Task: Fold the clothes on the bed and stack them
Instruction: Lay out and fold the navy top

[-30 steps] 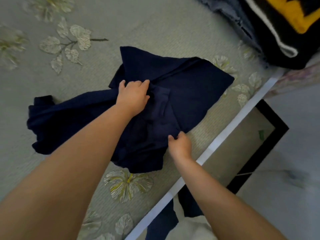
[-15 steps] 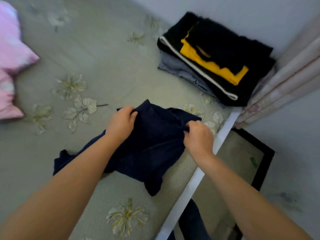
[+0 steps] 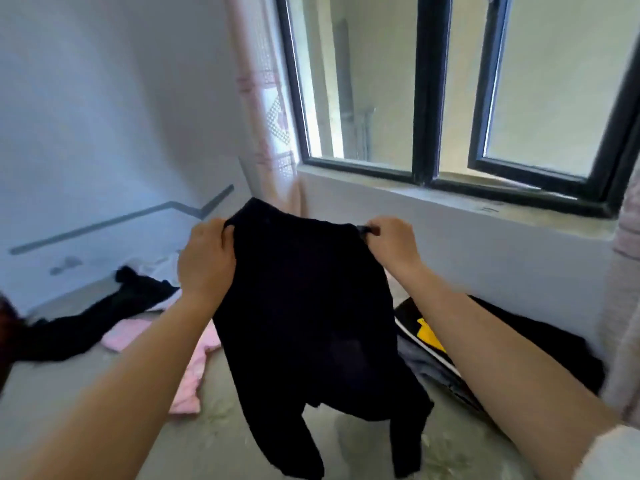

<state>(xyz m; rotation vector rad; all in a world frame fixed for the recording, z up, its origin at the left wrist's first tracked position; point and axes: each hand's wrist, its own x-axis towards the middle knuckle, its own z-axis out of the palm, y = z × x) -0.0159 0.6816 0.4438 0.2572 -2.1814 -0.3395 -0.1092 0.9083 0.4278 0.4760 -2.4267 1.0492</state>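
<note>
Left hand [image 3: 207, 263] & right hand [image 3: 393, 242] each grip a top corner of the navy top [image 3: 311, 327], held up in the air over the bed [image 3: 221, 441], its hem and sleeves dangling. It hides the mid bed; pink garment [image 3: 188, 372] & black clothes [image 3: 90, 320] lie to the left, folded stack [image 3: 540, 344] to the right below the window [image 3: 460, 95], curtain [image 3: 266, 109] behind.

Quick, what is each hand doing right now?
Left hand: fingers curled round the top edge of the dark navy cloth garment, holding it up.
Right hand: fingers pinching the garment's other top corner.
</note>
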